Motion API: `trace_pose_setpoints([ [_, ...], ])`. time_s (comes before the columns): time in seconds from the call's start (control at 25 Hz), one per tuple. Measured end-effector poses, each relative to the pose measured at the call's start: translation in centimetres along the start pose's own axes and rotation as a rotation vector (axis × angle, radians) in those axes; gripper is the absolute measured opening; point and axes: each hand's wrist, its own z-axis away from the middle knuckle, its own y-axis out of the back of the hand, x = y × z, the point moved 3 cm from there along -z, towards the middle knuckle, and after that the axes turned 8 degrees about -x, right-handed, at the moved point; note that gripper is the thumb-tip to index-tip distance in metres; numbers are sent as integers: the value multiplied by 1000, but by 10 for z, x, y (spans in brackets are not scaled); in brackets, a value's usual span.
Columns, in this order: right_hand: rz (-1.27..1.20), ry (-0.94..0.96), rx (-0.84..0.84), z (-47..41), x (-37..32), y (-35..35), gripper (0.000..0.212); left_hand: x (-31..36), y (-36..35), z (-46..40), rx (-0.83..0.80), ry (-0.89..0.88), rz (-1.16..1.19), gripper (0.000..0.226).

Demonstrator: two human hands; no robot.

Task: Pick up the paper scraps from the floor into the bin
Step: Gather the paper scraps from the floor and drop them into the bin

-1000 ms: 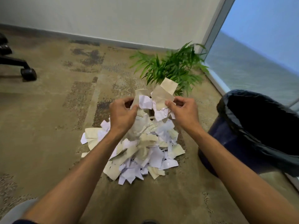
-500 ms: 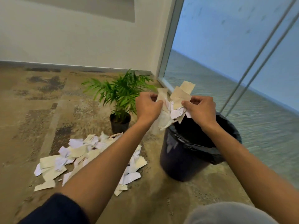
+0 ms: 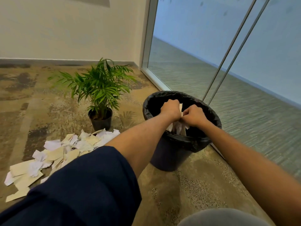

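You've got both hands over the mouth of the black-lined bin (image 3: 169, 158), which stands on the carpet (image 3: 187, 190) against the glass wall (image 3: 203, 54). Your left hand (image 3: 169, 109) and right hand (image 3: 194, 115) are curled tight, clutching one bundle of paper scraps (image 3: 178, 127) between them; the scraps hang below your fists, inside the rim, not dropped yet. This load looks almost done: just let go. Plenty is left, though. A big pile of white and cream scraps (image 3: 53, 154) sits on the carpet to the left of the bin, just in front of the potted palm (image 3: 99, 88), partly hidden by your left sleeve (image 3: 84, 190). Expect several more handfuls. Can't tell how much is already in the bin.
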Motion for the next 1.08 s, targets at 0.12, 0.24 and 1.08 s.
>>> trace_pose_setpoints([
  [0.12,93,-41,-163,-1,6,-17,26,-2,-20,-3,-173,25,-84,17],
  [0.24,177,-59,-271,2,6,-27,27,2,-27,-3,-272,37,-132,11],
  [1.08,258,871,236,43,-198,-154,21,-309,17,204,552,158,143,20],
])
